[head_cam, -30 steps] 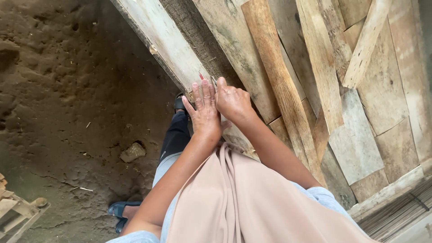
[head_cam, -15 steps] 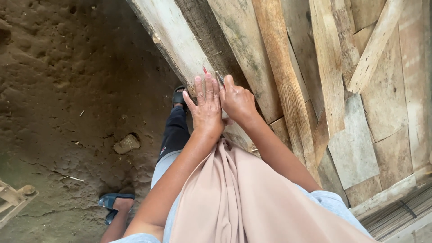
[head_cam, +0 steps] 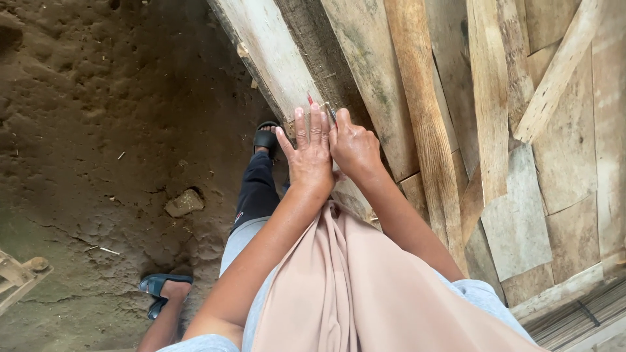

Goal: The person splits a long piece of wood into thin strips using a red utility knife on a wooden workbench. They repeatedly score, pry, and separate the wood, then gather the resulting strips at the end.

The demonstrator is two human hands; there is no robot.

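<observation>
My left hand lies flat, fingers stretched out, on a pale weathered plank that slopes up to the left. My right hand is right beside it and touching it, closed around a thin dark pencil-like tool whose end shows just above the fingers. A small red tip pokes out past my left fingertips; I cannot tell what it belongs to. Both forearms reach forward over a beige cloth on my lap.
Several more rough boards and slats lean side by side to the right. Bare brown earth with a small stone lies to the left. My feet wear dark sandals. A wooden piece sits at the left edge.
Both hands stay together on the same spot of the plank. The thin tool in my right hand now shows above the fingers. The view has shifted slightly.
</observation>
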